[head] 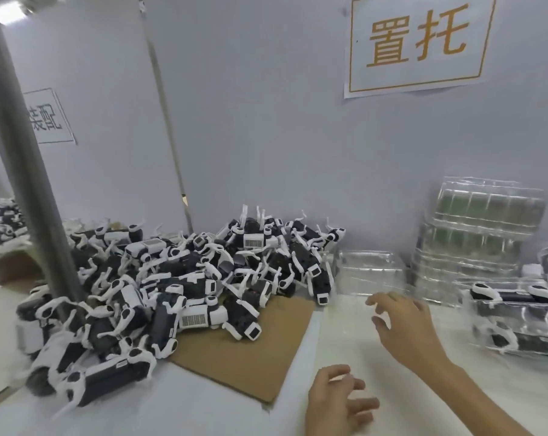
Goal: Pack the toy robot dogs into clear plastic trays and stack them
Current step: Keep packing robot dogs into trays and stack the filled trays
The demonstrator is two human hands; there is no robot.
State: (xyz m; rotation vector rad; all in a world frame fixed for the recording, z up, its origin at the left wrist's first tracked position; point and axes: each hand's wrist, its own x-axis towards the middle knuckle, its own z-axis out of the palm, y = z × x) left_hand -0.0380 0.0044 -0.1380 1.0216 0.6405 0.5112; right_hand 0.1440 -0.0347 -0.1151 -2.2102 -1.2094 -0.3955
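Black-and-white toy dogs (178, 278) lie heaped in a big pile on a cardboard sheet (254, 366), and the size of that pile suggests most of the work is yet to do. Far right of the pile, at the frame's edge, a few filled trays (518, 313) sit stacked with dogs inside, so a start has been made. Just right of the pile an empty tray (370, 272) lies by the wall; blur hides whether it is one or several. Further right of the pile stands a tall stack of spare trays (480, 228). The right hand (405, 325) hovers right of the pile, near the empty tray, fingers spread and grasping nothing. The left hand (338, 401), also right of the pile but nearer the person, is loosely curled and empty. Fetching a fresh tray looks like the step in hand.
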